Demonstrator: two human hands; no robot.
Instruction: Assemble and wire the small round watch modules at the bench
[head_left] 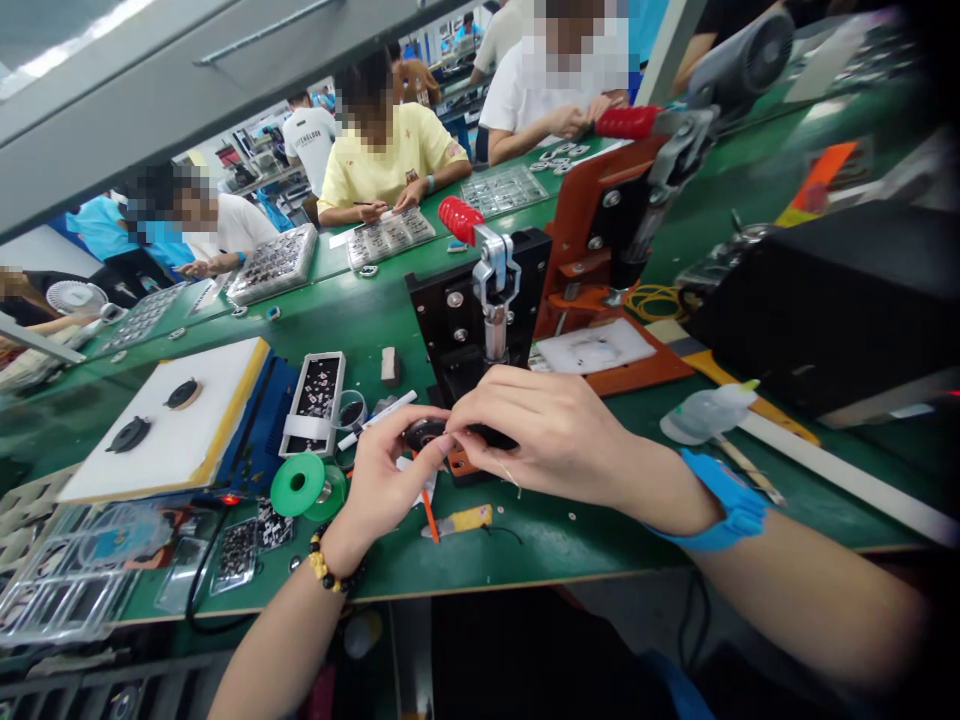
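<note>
head view: left hand (382, 472) and right hand (547, 430) are together, their fingers clamped on a small round black part (424, 435). this part is held above a green workbench (540, 550), just in front of a toggle press (450, 330) with a black base. a green tape roll (298, 486) lies beside the left hand; a yellow-handled tool (459, 518) lies below the hands.

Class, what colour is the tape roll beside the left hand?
The tape roll is green, shown best in the head view.
</note>
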